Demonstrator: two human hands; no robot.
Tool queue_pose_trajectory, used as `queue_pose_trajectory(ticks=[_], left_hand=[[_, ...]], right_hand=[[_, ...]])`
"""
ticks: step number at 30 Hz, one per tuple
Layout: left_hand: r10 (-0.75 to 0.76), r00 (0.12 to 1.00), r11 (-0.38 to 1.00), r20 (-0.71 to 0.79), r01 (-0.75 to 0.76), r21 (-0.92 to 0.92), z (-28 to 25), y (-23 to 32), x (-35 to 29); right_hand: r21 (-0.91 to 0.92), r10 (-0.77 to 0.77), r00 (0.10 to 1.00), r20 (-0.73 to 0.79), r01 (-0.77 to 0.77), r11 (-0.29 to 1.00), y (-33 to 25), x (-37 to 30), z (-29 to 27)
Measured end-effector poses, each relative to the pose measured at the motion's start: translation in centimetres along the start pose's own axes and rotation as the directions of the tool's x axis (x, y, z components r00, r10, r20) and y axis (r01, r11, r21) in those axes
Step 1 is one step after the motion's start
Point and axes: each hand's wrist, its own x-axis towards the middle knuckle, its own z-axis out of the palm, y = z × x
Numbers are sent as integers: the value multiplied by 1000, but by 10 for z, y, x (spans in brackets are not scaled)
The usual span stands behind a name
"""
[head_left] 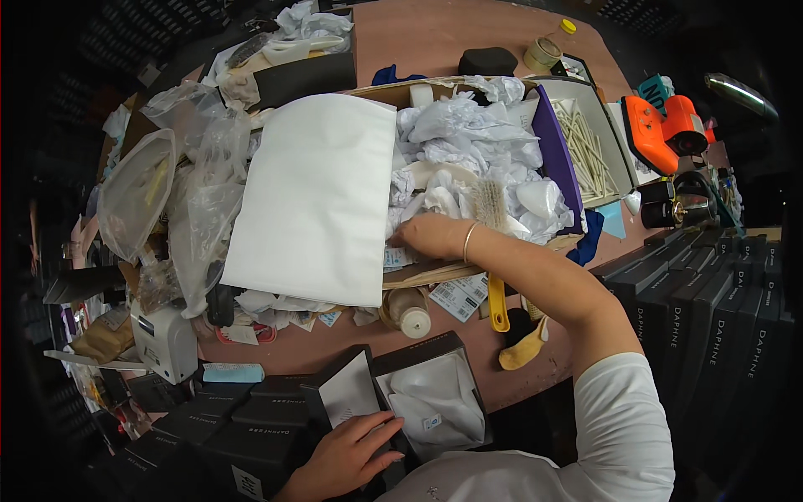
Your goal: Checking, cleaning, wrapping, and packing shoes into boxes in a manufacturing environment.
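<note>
My right hand (432, 237) reaches into a wide carton (452, 271) filled with crumpled white tissue paper (456, 125). Its fingers curl down by the right edge of a large flat white bag or sheet (309, 201), close to some small printed labels (397, 256). What the fingertips hold, if anything, is hidden. Low in the view, my left hand (347, 458) has its fingers spread over the edge of a dark box lid (345, 393). Beside it stands an open dark shoe box (478, 402) with white tissue-wrapped contents (431, 393). A bristle brush (489, 205) lies on the tissue in the carton.
Dark shoe boxes are stacked at right (703, 309) and lower left (226, 427). A grey box of white sticks (583, 151), an orange tape dispenser (657, 134), clear plastic bags (201, 184), a white label printer (165, 339) and a yellow-handled tool (498, 305) surround the carton.
</note>
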Motion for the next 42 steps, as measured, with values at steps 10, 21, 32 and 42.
queue_pose_trajectory(ticks=[10,21,32,42], left_hand=[[-3,1000,1000,13,3,24,2,0,-2],[32,999,999,16,-33,38,6,-6,-4],[20,999,991,27,-23,133,20,-14,-13],[49,998,974,26,-53,218,26,-13,-13]], right_hand=[[57,117,993,-29,-115,992,-4,15,14],[242,73,997,10,-73,967,-8,17,16],[219,237,940,-244,-185,958,-29,-21,-53],[435,402,713,-575,-150,888,-48,-90,-52]])
